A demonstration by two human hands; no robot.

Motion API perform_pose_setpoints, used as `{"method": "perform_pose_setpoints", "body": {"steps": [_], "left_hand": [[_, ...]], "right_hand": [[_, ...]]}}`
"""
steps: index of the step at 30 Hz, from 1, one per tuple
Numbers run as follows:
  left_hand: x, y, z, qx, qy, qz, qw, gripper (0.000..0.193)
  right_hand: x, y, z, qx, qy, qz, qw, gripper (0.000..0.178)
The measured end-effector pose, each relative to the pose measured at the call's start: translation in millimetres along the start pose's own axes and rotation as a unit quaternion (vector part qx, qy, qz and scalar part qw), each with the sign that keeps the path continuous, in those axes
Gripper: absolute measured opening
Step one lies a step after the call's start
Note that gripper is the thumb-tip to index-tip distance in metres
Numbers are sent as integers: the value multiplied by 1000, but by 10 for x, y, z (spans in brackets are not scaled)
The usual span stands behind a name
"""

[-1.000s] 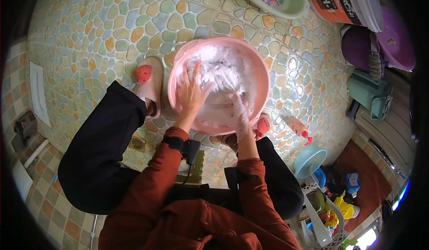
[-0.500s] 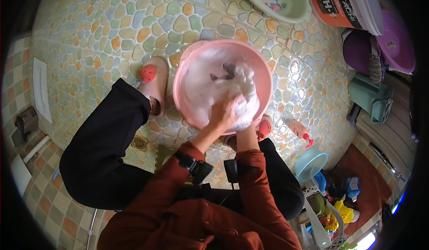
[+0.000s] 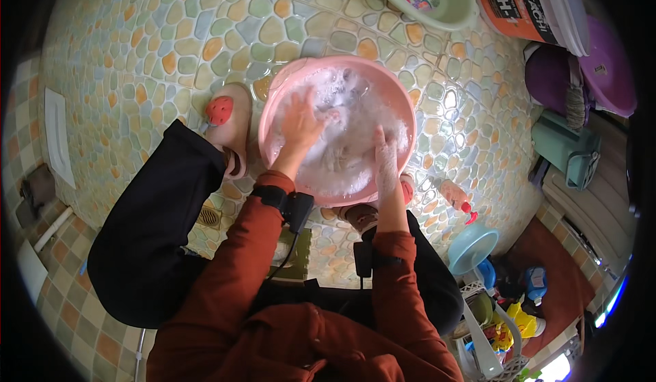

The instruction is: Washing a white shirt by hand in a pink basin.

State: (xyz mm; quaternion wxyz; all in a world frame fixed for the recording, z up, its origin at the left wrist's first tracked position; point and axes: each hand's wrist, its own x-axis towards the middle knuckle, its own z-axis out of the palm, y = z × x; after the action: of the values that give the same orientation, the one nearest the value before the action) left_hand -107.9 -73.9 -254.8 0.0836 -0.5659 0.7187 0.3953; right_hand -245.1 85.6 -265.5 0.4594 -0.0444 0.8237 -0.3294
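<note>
A round pink basin [image 3: 266, 128] stands on the floor between my feet, filled with white suds [image 3: 321, 170]. A wet, foam-covered cloth [image 3: 338, 151] lies in the suds, its shape mostly hidden. Over the left side of the basin my left hand [image 3: 302, 124] has its fingers spread, holding nothing. My right hand [image 3: 386, 156] is at the right side, fingers stretched out and foam on its skin, apart from the left hand. Nothing shows in its grasp.
A pump bottle [image 3: 456, 196] and a light blue bowl [image 3: 473, 249] are to the right of the basin. A pale green tub [image 3: 437, 6], an orange-and-white bucket [image 3: 526, 13] and a purple basin [image 3: 607, 67] stand far right. My slippers [image 3: 229, 126] flank the pink basin.
My hands were together on a foamy bundle at the basin's right. They have let go and moved apart, the left one going left and away from me. The bundle now lies down in the suds.
</note>
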Motion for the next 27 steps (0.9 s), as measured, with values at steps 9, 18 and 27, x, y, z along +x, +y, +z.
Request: {"method": "perform_pose_setpoints", "body": {"steps": [9, 18, 27], "left_hand": [[-654, 515, 49, -141, -53, 258, 954, 38], [-118, 303, -249, -111, -22, 119, 986, 33], [-423, -203, 115, 18, 164, 51, 985, 57]], "right_hand": [[-297, -1039, 98, 272, -47, 175, 945, 63], [-274, -479, 317, -355, 60, -460, 812, 44], [-275, 181, 299, 380, 51, -19, 923, 41]]}}
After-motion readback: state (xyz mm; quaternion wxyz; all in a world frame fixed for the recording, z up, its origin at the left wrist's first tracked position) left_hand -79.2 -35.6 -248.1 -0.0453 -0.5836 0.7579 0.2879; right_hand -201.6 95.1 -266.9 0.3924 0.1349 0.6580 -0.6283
